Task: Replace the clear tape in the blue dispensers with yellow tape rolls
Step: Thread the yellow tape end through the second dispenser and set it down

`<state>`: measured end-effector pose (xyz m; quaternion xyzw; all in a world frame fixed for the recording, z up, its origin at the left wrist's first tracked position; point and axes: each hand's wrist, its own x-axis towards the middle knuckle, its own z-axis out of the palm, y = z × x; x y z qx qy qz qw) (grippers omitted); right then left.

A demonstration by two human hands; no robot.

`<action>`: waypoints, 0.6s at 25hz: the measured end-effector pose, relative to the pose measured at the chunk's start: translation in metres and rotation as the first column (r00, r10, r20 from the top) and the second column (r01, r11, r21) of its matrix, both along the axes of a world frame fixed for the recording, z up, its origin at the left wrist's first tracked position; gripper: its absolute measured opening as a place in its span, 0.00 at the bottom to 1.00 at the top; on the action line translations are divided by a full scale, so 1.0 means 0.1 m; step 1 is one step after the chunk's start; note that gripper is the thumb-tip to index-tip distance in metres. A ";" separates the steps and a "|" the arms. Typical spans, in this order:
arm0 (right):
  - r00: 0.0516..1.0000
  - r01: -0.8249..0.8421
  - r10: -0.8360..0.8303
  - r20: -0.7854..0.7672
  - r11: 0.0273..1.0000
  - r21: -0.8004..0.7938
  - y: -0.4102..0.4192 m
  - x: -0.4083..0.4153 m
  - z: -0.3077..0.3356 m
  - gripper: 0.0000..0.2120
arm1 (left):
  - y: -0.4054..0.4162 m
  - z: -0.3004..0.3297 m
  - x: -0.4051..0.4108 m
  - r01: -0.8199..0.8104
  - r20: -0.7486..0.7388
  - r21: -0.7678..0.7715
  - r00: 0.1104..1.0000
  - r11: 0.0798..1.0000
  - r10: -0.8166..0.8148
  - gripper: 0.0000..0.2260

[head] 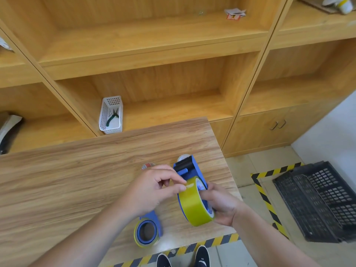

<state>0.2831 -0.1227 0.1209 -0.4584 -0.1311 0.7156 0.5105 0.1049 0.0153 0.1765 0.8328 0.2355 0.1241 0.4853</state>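
A blue tape dispenser is lifted over the wooden table, with a yellow tape roll seated in it. My right hand grips the dispenser and roll from the right side. My left hand pinches the roll's loose end at the top, between thumb and forefinger. A second blue dispenser holding yellow tape lies on the table near the front edge. Two clear tape rolls sit beyond: one behind the held dispenser, another partly hidden by my left hand.
A white perforated basket with green-handled pliers stands on the shelf behind the table. A black plastic crate lies on the floor at right, past yellow-black hazard tape. My shoes show below the table's front edge.
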 end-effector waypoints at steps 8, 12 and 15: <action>0.999 -0.028 0.028 -0.030 1.000 -0.006 -0.02 -0.13 0.01 0.15 | -0.06 0.23 -0.09 0.168 -0.085 0.404 0.986 0.899 -0.145 0.07; 0.995 -0.057 0.056 -0.077 0.998 -0.008 -0.04 -0.17 0.02 0.11 | -0.09 0.20 -0.10 0.060 -0.077 0.246 0.996 0.967 -0.042 0.04; 0.993 -0.071 0.068 -0.099 0.997 -0.027 -0.06 -0.18 0.02 0.11 | -0.10 0.18 -0.14 0.101 -0.085 0.193 0.993 0.976 -0.086 0.04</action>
